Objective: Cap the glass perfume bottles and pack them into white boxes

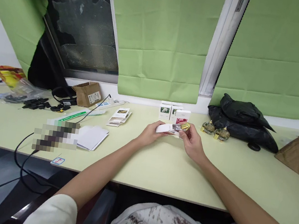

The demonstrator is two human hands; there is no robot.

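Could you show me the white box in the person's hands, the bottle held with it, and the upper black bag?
White box [163,128]: head view, on its pale outer face.
Bottle [184,126]: head view, on its gold part.
Black bag [245,111]: head view, on its middle.

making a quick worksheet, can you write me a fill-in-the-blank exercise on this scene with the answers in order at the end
The left hand holds a small white cardboard box, and the right hand grips a shiny metallic-looking item whose outer end is ____-coloured.
Beside the glossy black plastic bags are ____ rounded clear-and-gold bottles.
The hanging fabric curtains are ____.

Missing words: gold; two; green
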